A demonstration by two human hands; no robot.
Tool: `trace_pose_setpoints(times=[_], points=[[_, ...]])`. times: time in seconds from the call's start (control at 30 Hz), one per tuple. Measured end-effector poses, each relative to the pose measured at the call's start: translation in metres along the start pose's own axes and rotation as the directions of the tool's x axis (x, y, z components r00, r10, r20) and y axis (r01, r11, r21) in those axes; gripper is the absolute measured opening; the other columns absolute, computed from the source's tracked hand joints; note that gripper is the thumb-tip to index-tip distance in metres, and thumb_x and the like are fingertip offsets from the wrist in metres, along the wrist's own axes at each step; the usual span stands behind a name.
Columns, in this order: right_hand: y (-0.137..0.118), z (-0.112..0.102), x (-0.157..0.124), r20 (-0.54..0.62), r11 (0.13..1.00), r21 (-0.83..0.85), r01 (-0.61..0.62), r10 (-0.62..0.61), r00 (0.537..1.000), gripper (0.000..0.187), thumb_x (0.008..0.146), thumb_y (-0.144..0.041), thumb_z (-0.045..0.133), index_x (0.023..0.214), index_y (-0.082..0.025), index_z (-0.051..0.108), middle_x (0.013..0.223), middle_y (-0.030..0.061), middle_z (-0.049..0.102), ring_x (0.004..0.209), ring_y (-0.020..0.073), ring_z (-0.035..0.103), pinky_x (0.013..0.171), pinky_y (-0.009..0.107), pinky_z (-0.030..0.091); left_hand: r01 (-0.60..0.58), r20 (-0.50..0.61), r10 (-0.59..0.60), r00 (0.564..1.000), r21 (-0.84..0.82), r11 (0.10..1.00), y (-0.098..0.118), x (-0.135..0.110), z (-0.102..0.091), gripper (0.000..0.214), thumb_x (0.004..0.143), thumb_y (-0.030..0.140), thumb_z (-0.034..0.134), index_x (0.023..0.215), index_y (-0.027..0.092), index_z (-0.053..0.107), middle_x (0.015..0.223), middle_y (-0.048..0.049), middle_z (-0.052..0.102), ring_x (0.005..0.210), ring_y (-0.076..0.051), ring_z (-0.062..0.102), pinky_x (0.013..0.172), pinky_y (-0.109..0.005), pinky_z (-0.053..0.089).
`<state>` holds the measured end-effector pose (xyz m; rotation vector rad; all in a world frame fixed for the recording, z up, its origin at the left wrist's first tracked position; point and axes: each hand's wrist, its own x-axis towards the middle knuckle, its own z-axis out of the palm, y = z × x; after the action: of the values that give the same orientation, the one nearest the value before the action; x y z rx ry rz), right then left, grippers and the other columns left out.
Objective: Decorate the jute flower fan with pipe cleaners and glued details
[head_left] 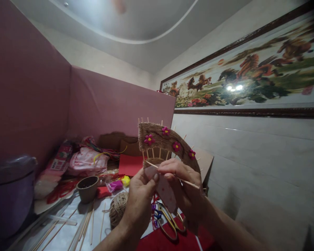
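A curved, fan-shaped craft [158, 139] wrapped in brown twine stands upright in front of me, with pink flowers [149, 139] on its band and thin sticks poking out along its edge. My left hand [140, 191] pinches its lower part, thumb over a pale panel with pinkish dots [166, 191]. Between the fingers of my right hand [187, 177] is a thin wooden stick [189, 183], its tip slanting up and left toward the lower twine strip [155, 162]. Whether the tip touches the strip, I cannot tell. My right palm is hidden behind its fingers.
Below the hands lie gold-handled scissors [170, 223] and a ball of twine [118, 208]. Loose sticks [87, 219], a dark cup [87, 189] and colored clay packets [115, 185] are at left. Farther left stands a purple bin [10, 198]; a pink partition [120, 101] rises behind.
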<state>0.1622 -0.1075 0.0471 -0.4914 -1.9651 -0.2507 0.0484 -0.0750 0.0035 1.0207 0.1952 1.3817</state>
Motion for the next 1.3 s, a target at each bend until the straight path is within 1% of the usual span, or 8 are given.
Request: trace_pose_setpoints(times=[0.27,0.37,0.47,0.73,0.9,1.03,1.2,1.3], points=[[-0.003,0.002,-0.003,0.0,0.999,0.038,-0.014,0.014,1.0,0.02,0.086,-0.012,0.046,0.099,-0.018,0.059,0.089,0.0065,0.064,0.089,0.0168,0.06,0.078,0.034,0.05,-0.002,-0.013,0.001,1.0,-0.016,1.0,0.001,0.0,0.001,0.017,0.068,0.019,0.072,0.084,0.015,0.067,0.078,-0.0049,0.068,0.075,-0.016,0.062,0.062,-0.022,0.047],[-0.003,0.003,-0.005,0.002,0.997,0.058,-0.043,0.043,0.999,0.02,0.087,-0.013,0.046,0.1,-0.019,0.059,0.091,0.0065,0.064,0.089,0.0171,0.06,0.079,0.034,0.05,-0.007,-0.008,0.007,1.0,-0.019,1.0,0.001,0.001,0.001,0.014,0.069,0.017,0.071,0.082,0.016,0.067,0.077,-0.0039,0.068,0.076,-0.016,0.062,0.062,-0.021,0.047],[-0.002,0.004,-0.007,-0.022,0.996,0.063,-0.064,0.066,0.998,0.018,0.087,-0.015,0.046,0.099,-0.02,0.059,0.091,0.0055,0.064,0.089,0.0166,0.06,0.077,0.033,0.05,-0.013,-0.003,0.013,1.0,-0.022,1.0,0.001,0.002,0.001,0.018,0.069,0.016,0.07,0.087,0.016,0.067,0.08,-0.0043,0.068,0.078,-0.016,0.062,0.063,-0.021,0.047],[0.002,0.007,-0.012,-0.074,0.975,0.111,-0.191,0.2,0.977,0.017,0.089,-0.018,0.045,0.094,-0.019,0.061,0.089,0.0043,0.062,0.082,0.0143,0.06,0.071,0.026,0.048,-0.006,-0.006,0.006,1.0,0.0,1.0,0.001,0.002,0.001,0.016,0.071,0.017,0.069,0.086,0.016,0.067,0.079,-0.0048,0.069,0.078,-0.016,0.063,0.063,-0.021,0.046],[0.005,0.008,-0.014,-0.084,0.974,0.123,-0.19,0.201,0.976,0.018,0.089,-0.016,0.046,0.097,-0.02,0.061,0.091,0.0032,0.062,0.085,0.0132,0.059,0.074,0.026,0.046,-0.022,0.007,0.022,1.0,-0.019,1.0,0.0,0.003,0.0,0.017,0.071,0.017,0.069,0.088,0.016,0.067,0.08,-0.004,0.069,0.077,-0.014,0.063,0.064,-0.02,0.046],[0.005,0.008,-0.017,-0.135,0.976,0.122,-0.182,0.198,0.971,0.02,0.088,-0.014,0.046,0.098,-0.02,0.062,0.092,0.0032,0.062,0.087,0.0136,0.058,0.076,0.026,0.045,-0.022,0.002,0.022,1.0,-0.019,1.0,-0.001,0.003,-0.001,0.015,0.072,0.018,0.069,0.086,0.015,0.066,0.08,-0.0048,0.069,0.076,-0.015,0.063,0.063,-0.021,0.047],[0.005,0.008,-0.02,-0.237,0.973,0.164,-0.162,0.198,0.951,0.021,0.09,-0.015,0.042,0.096,-0.019,0.061,0.087,0.004,0.062,0.08,0.0144,0.059,0.071,0.029,0.046,-0.016,0.012,0.017,1.0,-0.021,1.0,-0.001,0.003,-0.001,0.017,0.075,0.018,0.066,0.091,0.014,0.065,0.084,-0.0071,0.07,0.076,-0.015,0.064,0.064,-0.022,0.048],[0.005,0.007,-0.019,-0.248,0.97,0.135,-0.204,0.233,0.94,0.02,0.09,-0.016,0.042,0.095,-0.019,0.061,0.085,0.0039,0.061,0.078,0.0142,0.059,0.068,0.028,0.046,-0.019,0.012,0.019,1.0,-0.033,0.999,-0.001,0.003,-0.001,0.019,0.074,0.017,0.066,0.093,0.014,0.065,0.084,-0.0073,0.07,0.077,-0.016,0.064,0.065,-0.023,0.048]])
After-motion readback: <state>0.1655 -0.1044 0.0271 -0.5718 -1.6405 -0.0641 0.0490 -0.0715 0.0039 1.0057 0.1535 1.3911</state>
